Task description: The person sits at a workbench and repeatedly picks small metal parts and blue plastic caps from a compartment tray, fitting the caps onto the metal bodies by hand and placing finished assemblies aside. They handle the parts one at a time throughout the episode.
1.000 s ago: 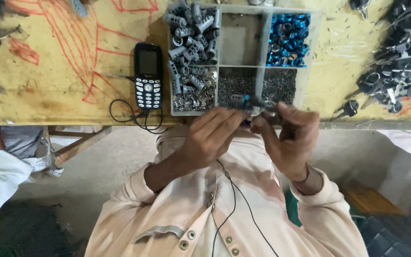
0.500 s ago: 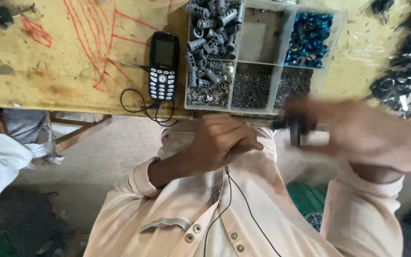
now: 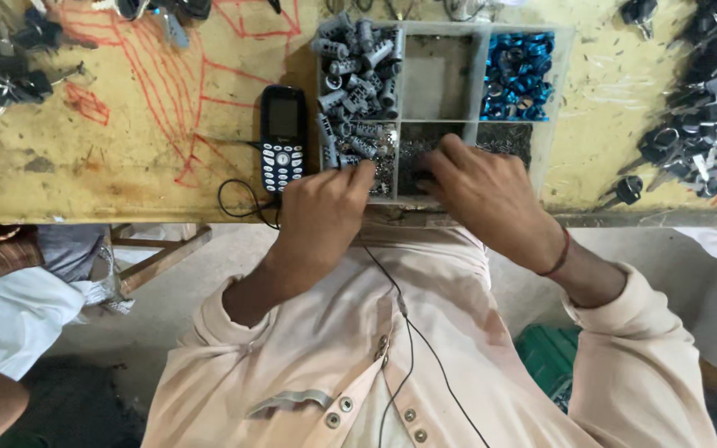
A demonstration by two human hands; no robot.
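a clear, six-compartment parts tray (image 3: 554, 99) lies flat on the table: grey cylinders (image 3: 357, 58) fill its left cells, blue rings (image 3: 517, 75) the upper right, and what look like tiny dark screws (image 3: 504, 137) fill the lower cells.

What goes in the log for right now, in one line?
left hand: at grey cylinders, hold unclear | right hand: reaching into tiny-parts bin | sorting tray on yellow table | phone beside tray

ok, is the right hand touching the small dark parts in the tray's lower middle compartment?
Touching. The head view shows the right hand with fingertips pressed down into the small dark parts in the parts tray.
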